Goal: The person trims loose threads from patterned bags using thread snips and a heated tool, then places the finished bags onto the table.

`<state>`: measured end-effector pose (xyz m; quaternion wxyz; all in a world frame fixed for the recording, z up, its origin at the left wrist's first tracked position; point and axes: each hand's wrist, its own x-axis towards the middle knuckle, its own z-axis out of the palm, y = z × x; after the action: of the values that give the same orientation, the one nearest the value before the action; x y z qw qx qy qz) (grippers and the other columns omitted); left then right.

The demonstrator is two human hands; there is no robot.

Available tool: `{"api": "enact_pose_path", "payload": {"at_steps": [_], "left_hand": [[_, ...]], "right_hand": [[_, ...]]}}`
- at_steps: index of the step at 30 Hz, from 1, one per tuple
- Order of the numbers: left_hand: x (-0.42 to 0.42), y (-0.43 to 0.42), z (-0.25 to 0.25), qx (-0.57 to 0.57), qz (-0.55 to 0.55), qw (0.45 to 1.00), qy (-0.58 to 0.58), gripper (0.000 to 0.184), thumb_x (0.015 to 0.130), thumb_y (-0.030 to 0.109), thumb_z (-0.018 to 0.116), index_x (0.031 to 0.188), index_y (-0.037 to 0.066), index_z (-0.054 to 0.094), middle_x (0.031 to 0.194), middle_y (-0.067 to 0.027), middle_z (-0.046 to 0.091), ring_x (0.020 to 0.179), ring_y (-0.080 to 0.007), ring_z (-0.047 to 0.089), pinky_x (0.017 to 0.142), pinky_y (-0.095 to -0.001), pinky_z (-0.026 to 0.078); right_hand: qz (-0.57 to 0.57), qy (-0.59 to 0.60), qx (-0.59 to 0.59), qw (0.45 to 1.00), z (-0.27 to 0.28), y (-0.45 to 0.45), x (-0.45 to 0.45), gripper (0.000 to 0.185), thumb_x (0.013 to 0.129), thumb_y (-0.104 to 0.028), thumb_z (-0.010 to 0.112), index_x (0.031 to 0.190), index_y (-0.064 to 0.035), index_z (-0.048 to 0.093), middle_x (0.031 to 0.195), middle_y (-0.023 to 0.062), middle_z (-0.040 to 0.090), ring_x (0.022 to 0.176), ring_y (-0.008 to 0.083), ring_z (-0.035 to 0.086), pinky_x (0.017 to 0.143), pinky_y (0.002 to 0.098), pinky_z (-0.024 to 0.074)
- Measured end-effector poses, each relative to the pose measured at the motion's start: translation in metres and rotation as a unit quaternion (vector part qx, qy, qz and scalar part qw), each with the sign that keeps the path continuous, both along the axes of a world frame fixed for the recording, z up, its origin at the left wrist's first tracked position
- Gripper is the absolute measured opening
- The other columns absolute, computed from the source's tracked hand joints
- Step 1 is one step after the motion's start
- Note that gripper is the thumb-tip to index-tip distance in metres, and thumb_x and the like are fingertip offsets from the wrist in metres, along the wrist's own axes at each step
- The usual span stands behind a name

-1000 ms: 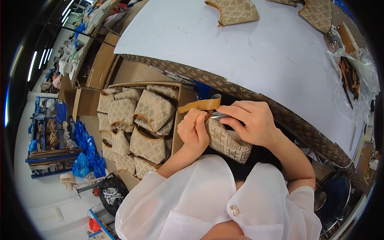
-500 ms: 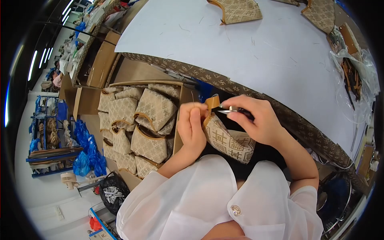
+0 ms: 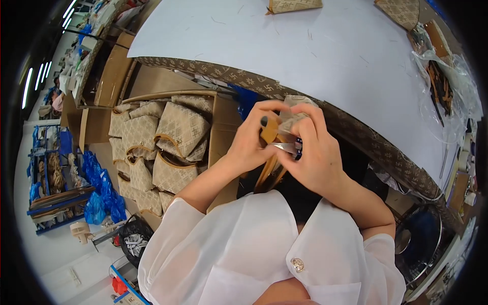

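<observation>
My left hand (image 3: 252,136) is closed on a beige patterned fabric bag (image 3: 299,100) with tan edging, at the table's near edge. A tan tab (image 3: 269,131) on it sticks out by my left fingers. In my right hand (image 3: 320,147) is a pair of small metal thread snips (image 3: 287,147), blades toward the tab. My right fingers also touch the bag's fabric. Below the hands hang tan trim edges (image 3: 270,175). Fingers hide much of the bag, and it is partly blurred.
Left of me, a cardboard box (image 3: 222,122) holds several similar bags (image 3: 178,129). The white table (image 3: 244,40) ahead carries loose threads and more bags (image 3: 295,5). At the right lies a clear plastic bag (image 3: 455,81) with dark strips. A fan (image 3: 419,244) stands low at right.
The bag has been turned over and raised, so its body now shows above and between my hands. My left hand has moved from pinching at the tab to gripping around the bag. The view has shifted slightly.
</observation>
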<state>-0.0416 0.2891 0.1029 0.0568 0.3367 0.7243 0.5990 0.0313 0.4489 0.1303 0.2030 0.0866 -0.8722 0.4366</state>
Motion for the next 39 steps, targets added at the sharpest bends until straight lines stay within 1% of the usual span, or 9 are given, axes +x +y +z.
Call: {"api": "enact_pose_path", "payload": {"at_steps": [5, 9, 12, 17, 20, 25, 29, 32, 39], "left_hand": [[-0.024, 0.002, 0.007, -0.024, -0.037, 0.987, 0.152, 0.029, 0.071, -0.006, 0.063, 0.099, 0.001, 0.066, 0.123, -0.0122, 0.063, 0.101, -0.0322, 0.061, 0.082, -0.0381, 0.051], [-0.059, -0.015, 0.032, -0.018, -0.229, 0.960, 0.162, 0.028, 0.077, 0.004, 0.059, 0.104, -0.001, 0.067, 0.110, -0.0177, 0.068, 0.094, -0.0210, 0.065, 0.085, -0.0310, 0.050], [-0.061, -0.014, 0.062, -0.267, -0.255, 0.920, -0.130, 0.033, 0.076, 0.000, 0.054, 0.105, -0.002, 0.067, 0.096, -0.0149, 0.070, 0.086, -0.0181, 0.065, 0.081, -0.0287, 0.050], [-0.035, -0.009, -0.001, -0.138, -0.173, 0.919, -0.326, 0.025, 0.078, -0.001, 0.056, 0.101, -0.003, 0.065, 0.092, -0.0066, 0.066, 0.075, -0.0111, 0.057, 0.067, -0.0273, 0.046], [-0.018, -0.004, -0.022, -0.105, -0.225, 0.952, -0.181, 0.015, 0.086, 0.009, 0.064, 0.097, -0.001, 0.065, 0.080, -0.0048, 0.061, 0.069, -0.0121, 0.056, 0.062, -0.0286, 0.044], [-0.002, 0.005, -0.022, -0.119, -0.212, 0.962, -0.123, 0.018, 0.089, 0.015, 0.068, 0.091, -0.002, 0.063, 0.075, -0.0062, 0.058, 0.070, -0.0130, 0.059, 0.060, -0.0274, 0.044], [-0.001, 0.009, -0.022, -0.120, -0.199, 0.969, -0.085, 0.018, 0.093, 0.016, 0.066, 0.092, -0.001, 0.061, 0.077, -0.0065, 0.058, 0.065, -0.0152, 0.060, 0.057, -0.0268, 0.043], [-0.002, 0.011, -0.021, -0.114, -0.206, 0.969, -0.079, 0.017, 0.097, 0.019, 0.059, 0.096, 0.002, 0.060, 0.081, -0.0079, 0.060, 0.067, -0.0253, 0.062, 0.058, -0.0325, 0.045], [-0.004, 0.012, -0.030, -0.100, -0.225, 0.968, -0.046, 0.014, 0.099, 0.016, 0.056, 0.098, 0.002, 0.053, 0.078, -0.0081, 0.059, 0.062, -0.0193, 0.061, 0.056, -0.0281, 0.045]], "right_hand": [[0.004, 0.061, -0.031, 0.998, -0.011, 0.012, 0.003, 0.035, 0.074, 0.000, 0.079, 0.092, -0.0020, 0.048, 0.086, 0.0089, 0.062, 0.061, 0.0147, 0.056, 0.056, 0.0255, 0.0486], [0.017, 0.012, -0.073, 0.997, -0.012, 0.020, 0.008, 0.033, 0.076, 0.005, 0.076, 0.094, -0.0022, 0.049, 0.081, 0.0069, 0.061, 0.065, 0.0085, 0.056, 0.059, 0.0235, 0.0481], [0.023, -0.037, -0.138, 0.989, -0.033, 0.016, 0.012, 0.029, 0.079, 0.004, 0.074, 0.095, -0.0021, 0.050, 0.078, 0.0047, 0.059, 0.065, 0.0063, 0.053, 0.059, 0.0224, 0.0460], [0.048, -0.188, -0.160, 0.968, -0.049, 0.020, 0.030, 0.025, 0.084, 0.001, 0.072, 0.097, -0.0019, 0.051, 0.077, 0.0010, 0.054, 0.064, 0.0069, 0.048, 0.061, 0.0210, 0.0423], [0.115, -0.278, -0.243, 0.922, -0.052, 0.040, 0.037, 0.019, 0.091, -0.010, 0.068, 0.102, -0.0006, 0.055, 0.076, 0.0008, 0.053, 0.064, 0.0084, 0.047, 0.061, 0.0222, 0.0410], [0.212, -0.324, -0.331, 0.861, -0.076, 0.070, 0.034, 0.033, 0.101, -0.029, 0.054, 0.110, 0.0014, 0.063, 0.074, 0.0026, 0.053, 0.062, 0.0107, 0.045, 0.058, 0.0261, 0.0397], [0.250, -0.248, -0.251, 0.902, -0.091, 0.071, 0.028, 0.045, 0.104, -0.036, 0.045, 0.112, 0.0023, 0.066, 0.070, 0.0042, 0.052, 0.059, 0.0133, 0.044, 0.056, 0.0287, 0.0383], [0.266, -0.274, -0.260, 0.887, -0.090, 0.071, 0.024, 0.043, 0.104, -0.035, 0.046, 0.110, 0.0030, 0.066, 0.070, 0.0055, 0.054, 0.059, 0.0143, 0.046, 0.056, 0.0289, 0.0384], [0.277, -0.261, -0.293, 0.877, -0.099, 0.068, 0.021, 0.036, 0.102, -0.028, 0.052, 0.104, 0.0040, 0.066, 0.070, 0.0098, 0.059, 0.058, 0.0187, 0.052, 0.055, 0.0304, 0.0406]]}}
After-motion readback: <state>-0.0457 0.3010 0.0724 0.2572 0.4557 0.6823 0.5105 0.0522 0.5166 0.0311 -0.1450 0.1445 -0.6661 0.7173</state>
